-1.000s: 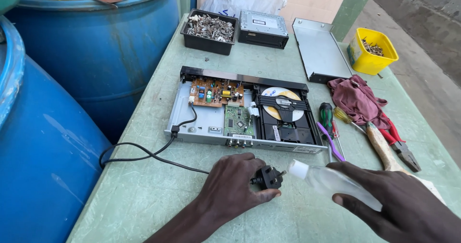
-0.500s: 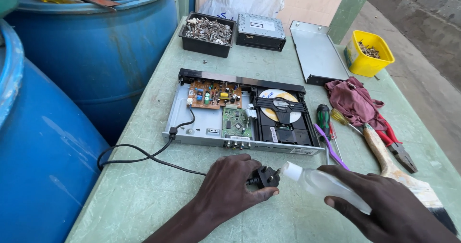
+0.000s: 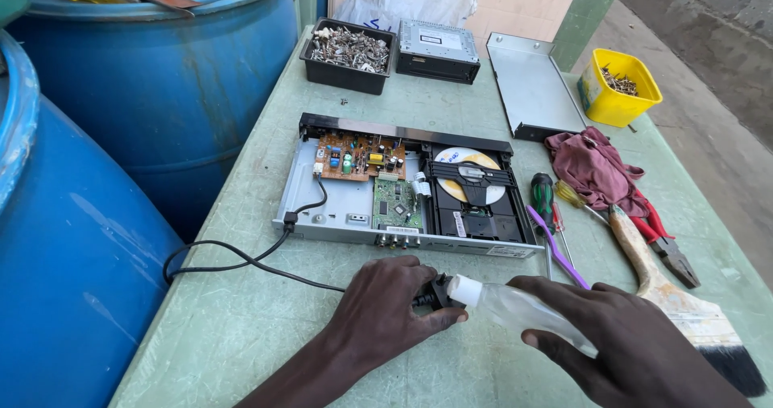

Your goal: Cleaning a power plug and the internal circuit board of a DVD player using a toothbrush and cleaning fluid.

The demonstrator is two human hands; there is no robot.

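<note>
My left hand (image 3: pixel 385 315) grips the black mains plug (image 3: pixel 439 293) at the end of a black power cord (image 3: pixel 233 256) on the pale green table (image 3: pixel 241 327). Held tilted in my right hand (image 3: pixel 624 343), a small clear plastic bottle (image 3: pixel 515 305) has its white tip touching the plug. Just beyond both hands lies an opened disc player (image 3: pixel 407 186) with an orange circuit board, a green board and a disc in its tray; the cord runs into its left rear corner.
Two blue barrels (image 3: pixel 169 86) crowd the table's left side. At the back stand a black tray of screws (image 3: pixel 348 52), a small black unit (image 3: pixel 439 49), a metal cover (image 3: pixel 535 86) and a yellow tub (image 3: pixel 618 90). Screwdrivers (image 3: pixel 546 207), a maroon rag (image 3: pixel 594 170), red pliers (image 3: pixel 664 243) and a paintbrush (image 3: pixel 684 311) lie right.
The bottle in my right hand has moved left until its tip meets the plug held by my left hand. The view has shifted slightly closer.
</note>
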